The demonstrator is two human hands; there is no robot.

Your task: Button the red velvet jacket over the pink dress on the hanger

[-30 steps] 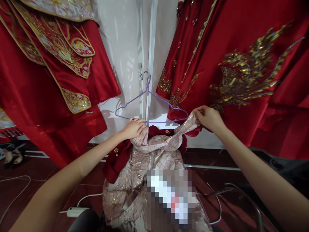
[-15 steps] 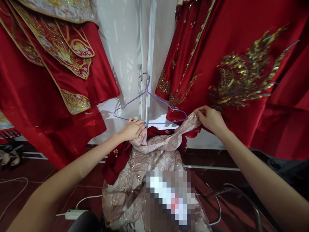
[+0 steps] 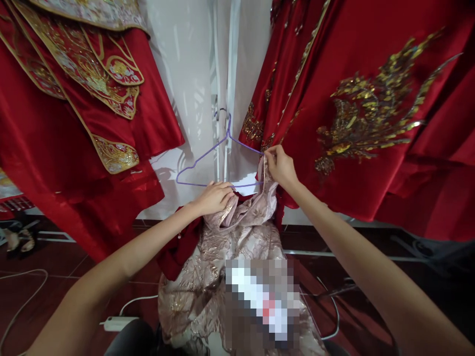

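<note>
A purple wire hanger (image 3: pixel 205 156) hangs from a white pole in front of me. Below it spreads a pinkish brocade dress (image 3: pixel 213 252) with a shiny pattern. My right hand (image 3: pixel 281 165) pinches one of its shoulder straps (image 3: pixel 267 178), drawn up over the right end of the hanger. Lower down on the left, my left hand (image 3: pixel 217 198) is closed on the dress's other shoulder part, its fingers at the hanger's bottom bar. A dark red garment (image 3: pixel 180 254) with small ornaments lies under the dress. Part of the dress is blurred out by pixels.
Red gowns with gold embroidery hang at left (image 3: pixel 115 148) and right (image 3: pixel 356 123). A white power strip (image 3: pixel 118 324) with cables lies on the dark red tiled floor (image 3: pixel 70 291). Shoes (image 3: pixel 22 241) stand on a low rail at far left.
My right hand has moved left and slightly up, bringing the strap from beyond the hanger's right end onto it. My left hand has shifted slightly right, still on the dress.
</note>
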